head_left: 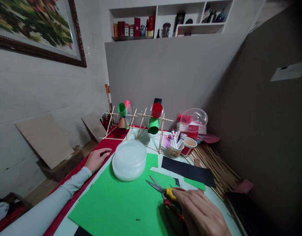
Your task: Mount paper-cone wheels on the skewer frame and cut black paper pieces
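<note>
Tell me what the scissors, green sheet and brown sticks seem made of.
Scissors: blades of grey metal, dully shiny; handles red and yellow, probably plastic. Green sheet: matte, evenly coloured, likely paper or card. Brown sticks: slim, dull, straw-coloured, perhaps bamboo or wood.

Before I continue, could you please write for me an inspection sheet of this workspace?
Surface: red cloth and pale covering, with a green sheet on top.
Work items: scissors, blades apart, over the green sheet; round translucent stack towards its far side; two stick frames with coloured paper rolls farther back.
Clutter: at the right, black strip, cup of markers, second cup, thin wooden sticks.
Grips: left hand rests on the red cloth, apart from the stack; right hand is at the scissors' handles, firmness of hold unclear.
Cables: nothing seen.
Surroundings: framed picture on the left wall; grey panel behind; shelf above it.
</note>
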`<state>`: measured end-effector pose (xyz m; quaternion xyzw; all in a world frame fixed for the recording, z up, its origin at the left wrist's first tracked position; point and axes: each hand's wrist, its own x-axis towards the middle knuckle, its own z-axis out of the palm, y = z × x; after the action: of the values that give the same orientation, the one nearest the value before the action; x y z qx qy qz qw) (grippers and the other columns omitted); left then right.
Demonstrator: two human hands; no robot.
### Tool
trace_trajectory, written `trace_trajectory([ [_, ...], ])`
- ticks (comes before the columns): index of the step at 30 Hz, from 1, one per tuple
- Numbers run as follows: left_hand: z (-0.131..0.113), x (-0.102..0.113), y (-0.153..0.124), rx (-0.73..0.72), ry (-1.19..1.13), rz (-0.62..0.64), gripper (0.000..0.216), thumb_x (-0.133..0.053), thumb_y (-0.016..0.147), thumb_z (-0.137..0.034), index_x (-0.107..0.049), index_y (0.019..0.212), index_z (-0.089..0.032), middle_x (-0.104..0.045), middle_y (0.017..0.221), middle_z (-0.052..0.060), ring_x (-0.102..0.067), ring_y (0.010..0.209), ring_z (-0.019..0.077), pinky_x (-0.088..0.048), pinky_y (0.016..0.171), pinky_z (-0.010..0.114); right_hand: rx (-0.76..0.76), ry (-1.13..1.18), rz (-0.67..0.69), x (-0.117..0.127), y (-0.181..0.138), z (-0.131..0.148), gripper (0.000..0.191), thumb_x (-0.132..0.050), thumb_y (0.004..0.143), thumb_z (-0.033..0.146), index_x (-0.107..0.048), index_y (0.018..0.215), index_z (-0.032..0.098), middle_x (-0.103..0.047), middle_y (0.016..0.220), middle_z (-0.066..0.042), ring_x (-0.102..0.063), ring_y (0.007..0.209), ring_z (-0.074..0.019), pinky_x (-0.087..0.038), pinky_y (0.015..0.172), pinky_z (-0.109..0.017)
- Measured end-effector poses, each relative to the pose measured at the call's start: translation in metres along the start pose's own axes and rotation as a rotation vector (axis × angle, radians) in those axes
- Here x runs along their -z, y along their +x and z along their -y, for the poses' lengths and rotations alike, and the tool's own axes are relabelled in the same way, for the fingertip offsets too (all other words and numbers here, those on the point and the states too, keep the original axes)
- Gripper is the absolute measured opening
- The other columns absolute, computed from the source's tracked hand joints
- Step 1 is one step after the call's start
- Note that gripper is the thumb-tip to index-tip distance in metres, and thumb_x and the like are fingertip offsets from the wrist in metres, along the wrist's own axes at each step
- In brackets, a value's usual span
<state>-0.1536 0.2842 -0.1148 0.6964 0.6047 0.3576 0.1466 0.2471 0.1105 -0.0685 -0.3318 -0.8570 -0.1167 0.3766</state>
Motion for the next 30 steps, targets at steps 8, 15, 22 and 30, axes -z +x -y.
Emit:
trace_trajectory([
  [8, 0.000, 0.001, 0.002, 0.003, 0.029, 0.001, 0.044, -0.053, 0.078, -0.050, -0.077, 0.099, -0.020, -0.078, 0.106, 0.008, -0.071, 0.103, 0.0295, -0.051, 0.097, 0.042, 0.003, -0.065, -0.032, 0.003, -0.001, -0.003, 0.028, -0.039, 0.103, 0.016, -0.060, 0.121, 0.012, -0.076, 0.096, -0.009, -0.070, 0.086, -0.0173, -0.048, 0.083, -0.030],
  [15, -0.002, 0.001, -0.001, 0.010, 0.066, 0.013, 0.046, -0.054, 0.075, -0.053, -0.077, 0.099, -0.022, -0.078, 0.108, 0.008, -0.070, 0.101, 0.0333, -0.049, 0.099, 0.044, -0.167, -0.063, -0.027, 0.001, -0.003, 0.004, 0.025, -0.050, 0.094, 0.002, -0.064, 0.110, 0.014, -0.071, 0.083, -0.006, -0.062, 0.071, -0.0181, -0.046, 0.067, -0.031],
  [22, -0.003, 0.002, -0.002, 0.018, 0.053, -0.043, 0.041, -0.054, 0.075, -0.050, -0.078, 0.097, -0.025, -0.078, 0.106, 0.005, -0.070, 0.101, 0.0321, -0.050, 0.098, 0.042, -0.203, -0.120, 0.001, 0.001, -0.005, -0.001, 0.026, -0.049, 0.093, 0.003, -0.064, 0.111, 0.016, -0.072, 0.083, -0.006, -0.066, 0.070, -0.0190, -0.050, 0.064, -0.032],
  [30, 0.011, 0.026, 0.039, 0.071, -0.059, -0.242, 0.042, -0.054, 0.080, -0.039, -0.071, 0.113, -0.019, -0.078, 0.107, 0.010, -0.069, 0.106, 0.0291, -0.050, 0.099, 0.039, -0.161, -0.102, -0.009, 0.000, 0.011, -0.004, 0.030, -0.045, 0.093, 0.005, -0.063, 0.112, 0.019, -0.073, 0.083, -0.005, -0.069, 0.069, -0.0176, -0.055, 0.062, -0.027],
])
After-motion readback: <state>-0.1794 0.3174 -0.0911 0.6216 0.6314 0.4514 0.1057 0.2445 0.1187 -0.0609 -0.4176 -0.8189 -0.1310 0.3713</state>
